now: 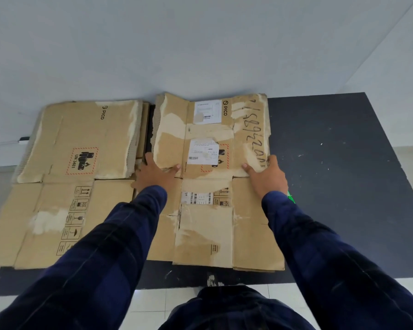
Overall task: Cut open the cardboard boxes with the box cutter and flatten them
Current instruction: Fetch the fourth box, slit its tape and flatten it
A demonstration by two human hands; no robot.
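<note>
Two flattened brown cardboard boxes lie side by side on a black mat (343, 177). The left box (65, 182) lies flat with its far panel folded over. On the right box (208, 225), the far panel (212, 129) carries white labels and handwritten digits. My left hand (154, 173) holds that panel's near left corner, thumb on top. My right hand (268, 176) holds its near right corner the same way. A small bright green object (290, 197) peeks out behind my right sleeve; no box cutter is plainly visible.
A white wall rises right behind the boxes. A white power strip (24, 139) with a cable lies by the wall at the left. Bare black mat extends to the right of the boxes, and white floor tiles (153, 303) lie in front of it.
</note>
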